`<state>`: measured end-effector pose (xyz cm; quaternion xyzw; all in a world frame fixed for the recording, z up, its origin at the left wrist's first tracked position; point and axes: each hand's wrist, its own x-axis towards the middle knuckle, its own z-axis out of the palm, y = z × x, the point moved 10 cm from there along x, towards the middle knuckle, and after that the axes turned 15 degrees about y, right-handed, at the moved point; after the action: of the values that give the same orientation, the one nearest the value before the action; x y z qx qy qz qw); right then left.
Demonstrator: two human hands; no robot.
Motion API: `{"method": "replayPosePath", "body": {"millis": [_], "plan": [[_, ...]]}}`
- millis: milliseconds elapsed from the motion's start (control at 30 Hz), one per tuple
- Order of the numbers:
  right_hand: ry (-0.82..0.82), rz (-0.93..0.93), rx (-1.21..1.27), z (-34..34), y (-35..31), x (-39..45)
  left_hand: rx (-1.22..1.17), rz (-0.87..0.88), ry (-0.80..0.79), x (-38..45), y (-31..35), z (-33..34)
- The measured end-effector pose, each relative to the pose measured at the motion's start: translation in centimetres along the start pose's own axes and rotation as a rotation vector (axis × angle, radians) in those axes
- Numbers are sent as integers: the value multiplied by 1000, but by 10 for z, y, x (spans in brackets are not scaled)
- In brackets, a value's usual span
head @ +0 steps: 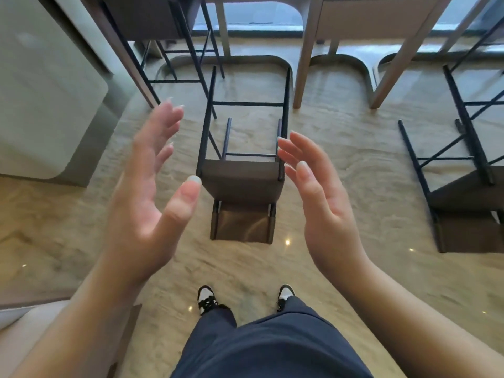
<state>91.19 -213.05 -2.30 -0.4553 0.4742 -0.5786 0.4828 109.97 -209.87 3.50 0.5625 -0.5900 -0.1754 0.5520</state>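
Observation:
A brown bar stool (242, 184) with thin black legs lies tipped over on the shiny beige floor in front of me, its legs pointing away and its backrest (241, 223) flat on the floor nearest my feet. My left hand (147, 186) is raised to the left of the stool, palm facing inward, fingers straight and spread. My right hand (316, 192) is raised to the right of it, palm facing inward, fingers relaxed. Both hands are in the air and hold nothing.
A second tipped stool (463, 192) lies at the right. Another stool (185, 50) stands at the back left. Wooden table legs (305, 58) rise behind the stool. A pale cabinet (41, 91) fills the left side. My feet (207, 298) stand just short of the backrest.

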Motion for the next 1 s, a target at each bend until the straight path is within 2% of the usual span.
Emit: {"method": "replayPosePath", "body": {"millis": [300,467,733,1000], "plan": [[217,7,-19,96,34,4,-33,71,-172,60,-85,-57],[273,-1,-43,137,43,12,-28,106,-226,84,-120,-74],[292,26,-85,151,95,46,55,222,-266,103,-168,-34],[203,-58,-241,130,182,87,196,327,-227,92,-246,30]]}}
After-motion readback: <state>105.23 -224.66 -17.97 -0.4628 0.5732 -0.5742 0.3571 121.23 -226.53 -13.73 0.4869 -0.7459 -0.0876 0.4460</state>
